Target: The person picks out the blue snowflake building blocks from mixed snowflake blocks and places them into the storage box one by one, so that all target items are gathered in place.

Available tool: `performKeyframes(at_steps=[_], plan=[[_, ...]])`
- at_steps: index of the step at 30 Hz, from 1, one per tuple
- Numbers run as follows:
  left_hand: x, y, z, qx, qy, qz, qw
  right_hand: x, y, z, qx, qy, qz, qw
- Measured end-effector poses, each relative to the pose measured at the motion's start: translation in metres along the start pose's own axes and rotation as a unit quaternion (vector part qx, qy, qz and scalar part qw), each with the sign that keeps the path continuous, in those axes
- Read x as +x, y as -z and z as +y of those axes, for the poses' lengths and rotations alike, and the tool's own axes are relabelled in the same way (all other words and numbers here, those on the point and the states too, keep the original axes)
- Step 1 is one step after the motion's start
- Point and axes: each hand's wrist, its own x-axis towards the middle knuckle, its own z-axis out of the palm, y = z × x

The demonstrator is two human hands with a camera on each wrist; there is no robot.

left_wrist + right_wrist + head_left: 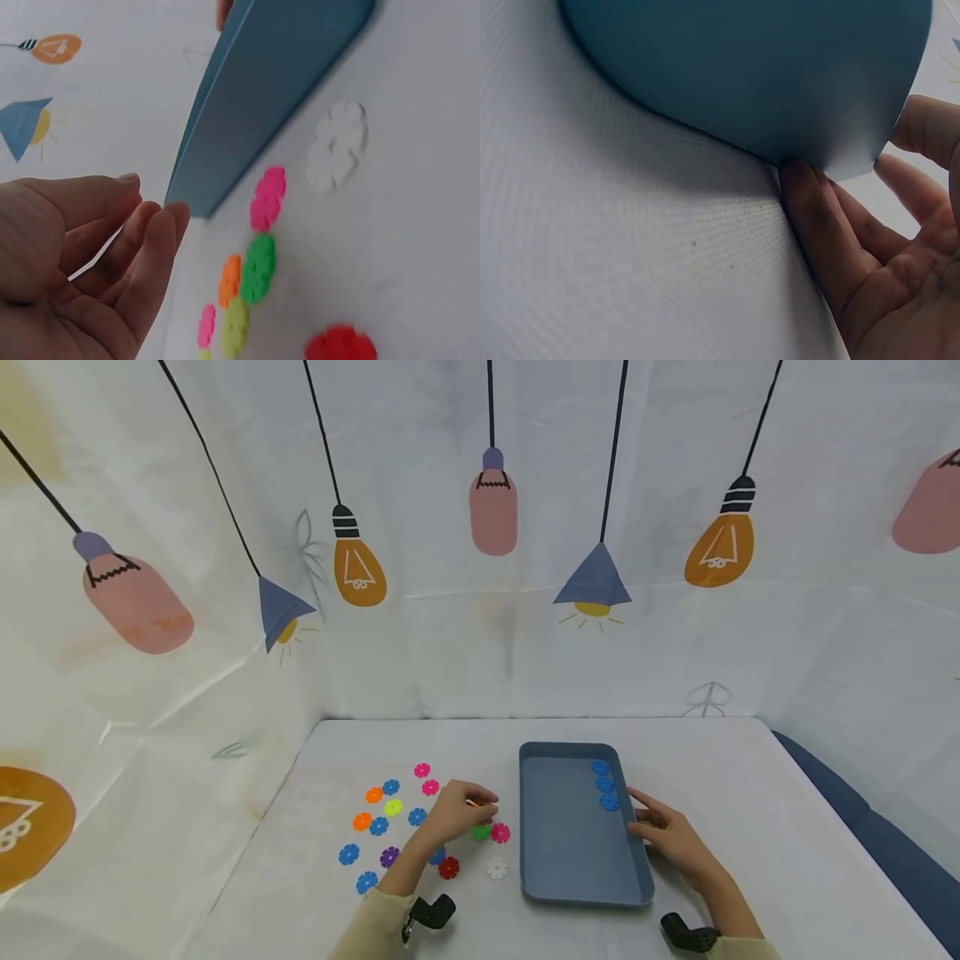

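Note:
My left hand (453,814) hovers over the loose plastic flower discs left of the tray. Its fingers are loosely bent with the tips close to the thumb, and nothing shows between them in the left wrist view. Beneath it lie a green disc (258,268), an orange disc (229,280) and a pink disc (500,833). A blue-grey tray (577,868) stands to the right. In it, three blue discs (604,784) form a row along the right wall. My right hand (673,842) touches the tray's right side, fingertips at the rim and outer wall.
Several more discs lie on the white table (285,893), among them a purple disc (389,857), a red disc (448,867) and a white disc (497,867). A white curtain (435,668) printed with lamps hangs behind. Dark blue material (862,827) shows beyond the right edge.

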Motion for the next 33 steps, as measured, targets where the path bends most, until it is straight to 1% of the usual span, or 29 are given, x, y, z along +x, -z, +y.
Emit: performKeyframes(at_steps=[2,3,6,10,12,14,22,25,29,33], plan=[[-0.006,0.006,-0.005,-0.003,0.003,-0.004,1.0,0.0,0.001,0.001,0.001,0.001,-0.001,1.0],[-0.009,0.009,-0.007,-0.006,0.01,-0.005,0.9999,-0.001,0.001,0.001,0.0,0.001,0.0,1.0],[-0.017,0.018,-0.014,-0.001,0.013,-0.011,0.9999,-0.002,0.003,0.001,0.0,-0.002,0.001,1.0],[-0.025,0.03,-0.023,0.038,0.007,-0.02,0.9991,-0.003,0.005,0.002,0.001,-0.008,0.002,1.0],[-0.028,0.035,-0.027,0.051,0.009,-0.021,0.9984,-0.004,0.006,0.002,0.002,-0.009,0.0,1.0],[-0.031,0.039,-0.029,0.061,0.013,-0.018,0.9979,-0.005,0.006,0.002,0.003,-0.009,0.0,1.0],[-0.046,0.05,-0.036,0.074,0.045,-0.008,0.9962,-0.004,0.006,0.002,0.006,-0.002,0.0,1.0],[-0.051,0.056,-0.038,0.082,0.045,-0.011,0.9956,-0.003,0.005,0.001,0.006,0.0,-0.001,1.0],[-0.058,0.064,-0.039,0.091,0.036,-0.015,0.9951,-0.001,0.003,0.0,0.007,0.003,-0.003,1.0],[-0.063,0.068,-0.043,0.105,0.032,-0.011,0.9939,0.0,0.001,0.0,0.008,0.006,-0.006,0.9999]])
